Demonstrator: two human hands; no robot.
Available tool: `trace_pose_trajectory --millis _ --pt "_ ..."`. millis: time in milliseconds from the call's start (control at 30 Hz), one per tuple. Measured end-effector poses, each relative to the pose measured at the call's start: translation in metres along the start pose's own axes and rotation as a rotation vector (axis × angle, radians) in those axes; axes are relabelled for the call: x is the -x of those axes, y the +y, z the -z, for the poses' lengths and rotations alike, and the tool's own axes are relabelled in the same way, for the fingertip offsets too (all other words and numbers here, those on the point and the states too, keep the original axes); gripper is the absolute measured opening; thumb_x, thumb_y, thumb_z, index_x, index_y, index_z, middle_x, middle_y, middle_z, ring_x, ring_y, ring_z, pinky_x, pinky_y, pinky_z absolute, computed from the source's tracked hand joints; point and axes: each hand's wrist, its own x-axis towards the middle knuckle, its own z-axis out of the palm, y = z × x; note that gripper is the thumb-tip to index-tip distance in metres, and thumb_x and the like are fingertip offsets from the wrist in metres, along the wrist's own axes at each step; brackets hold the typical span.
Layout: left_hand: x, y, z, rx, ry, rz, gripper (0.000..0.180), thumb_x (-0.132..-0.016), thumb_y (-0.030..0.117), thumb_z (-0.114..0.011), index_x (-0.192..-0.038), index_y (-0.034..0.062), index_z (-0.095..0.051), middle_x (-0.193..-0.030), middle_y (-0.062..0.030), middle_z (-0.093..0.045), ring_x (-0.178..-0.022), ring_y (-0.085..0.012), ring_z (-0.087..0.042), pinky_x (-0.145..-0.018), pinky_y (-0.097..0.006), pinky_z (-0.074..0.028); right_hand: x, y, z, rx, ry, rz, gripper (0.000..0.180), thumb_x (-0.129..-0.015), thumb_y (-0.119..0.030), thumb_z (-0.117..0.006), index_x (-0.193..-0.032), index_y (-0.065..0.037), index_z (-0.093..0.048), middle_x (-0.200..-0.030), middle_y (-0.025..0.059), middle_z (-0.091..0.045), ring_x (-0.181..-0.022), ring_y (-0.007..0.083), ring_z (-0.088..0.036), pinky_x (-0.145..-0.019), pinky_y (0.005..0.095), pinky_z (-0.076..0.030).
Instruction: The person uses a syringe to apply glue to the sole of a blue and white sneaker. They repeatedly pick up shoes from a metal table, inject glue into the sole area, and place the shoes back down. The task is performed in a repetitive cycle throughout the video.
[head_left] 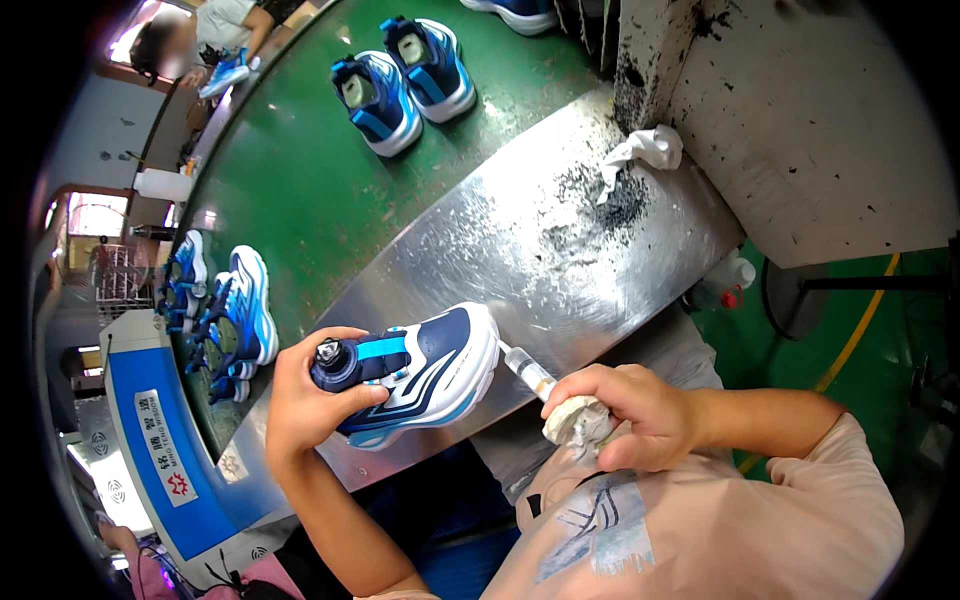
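Note:
A navy, white and light-blue running shoe [430, 370] is tilted on its side above the metal ledge, its toe toward the right. My left hand [312, 395] is wrapped round its heel and collar, thumb on the near side. A dark rounded piece with a shiny tip shows at the shoe opening. In my right hand [640, 412] is a clear syringe [528, 370] with some yellowish content. Its thin tip points at the toe edge of the sole; whether it touches I cannot tell. A crumpled whitish wad [580, 420] is bunched in the same hand, behind the syringe.
A metal ledge [480, 250] borders the green surface [300, 200], where several similar shoes [440, 75] stand. A white crumpled cloth [655, 148] lies by black residue. At right rises a stained pale machine panel [810, 130]. Another person [225, 30] handles a shoe at far left.

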Motion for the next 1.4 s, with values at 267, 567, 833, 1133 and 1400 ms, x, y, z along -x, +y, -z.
trace_pose_trajectory --millis 267,567,833,1133,1400 --pt "-0.063 -0.037 0.066 0.476 0.538 -0.064 0.065 -0.065 0.008 -0.079 -0.122 -0.0037 -0.05 -0.109 -0.0083 -0.06 -0.092 -0.0171 -0.06 -0.084 -0.031 -0.048 -0.022 0.013 0.063 0.542 0.246 0.151 0.053 -0.085 -0.037 -0.068 -0.121 -0.005 -0.048 -0.089 0.0109 -0.063 -0.069 0.0199 -0.064 -0.063 0.0278 -0.052" --pt "-0.195 -0.052 0.013 -0.372 0.736 -0.225 0.068 -0.079 0.006 -0.061 -0.141 0.0225 -0.038 -0.144 -0.0227 -0.035 -0.129 -0.039 -0.041 -0.105 -0.04 -0.037 -0.02 0.016 0.07 0.844 0.302 0.139 0.047 -0.079 -0.027 -0.073 -0.117 -0.007 -0.053 -0.085 0.0116 -0.062 -0.066 0.0226 -0.063 -0.06 0.0312 -0.051" --pt "-0.098 -0.125 -0.021 -0.529 0.849 -0.178 0.058 -0.088 0.029 -0.057 -0.14 0.0108 -0.04 -0.144 -0.022 -0.035 -0.136 -0.039 -0.028 -0.112 -0.047 -0.02 -0.023 0.018 0.068 0.869 0.332 0.035 0.053 -0.08 -0.028 -0.072 -0.123 -0.007 -0.049 -0.086 0.0129 -0.062 -0.066 0.0235 -0.063 -0.06 0.0312 -0.051" --pt "-0.093 -0.122 -0.035 -0.499 0.783 0.063 0.055 -0.089 0.045 -0.051 -0.128 0.0075 -0.054 -0.139 -0.0215 -0.044 -0.135 -0.0347 -0.031 -0.112 -0.047 -0.02 -0.02 0.045 0.075 0.815 0.415 0.106 0.051 -0.077 -0.023 -0.074 -0.119 -0.007 -0.051 -0.074 0.0085 -0.059 -0.055 0.0178 -0.056 -0.053 0.0294 -0.046" --pt "-0.091 -0.126 -0.032 -0.46 0.782 0.053 0.048 -0.087 0.043 -0.056 -0.116 0.004 -0.061 -0.128 -0.0203 -0.054 -0.126 -0.034 -0.043 -0.108 -0.044 -0.026 -0.022 0.035 0.067 0.816 0.428 0.064 0.053 -0.077 -0.024 -0.074 -0.119 -0.005 -0.048 -0.081 0.013 -0.064 -0.063 0.0233 -0.064 -0.058 0.0323 -0.051"
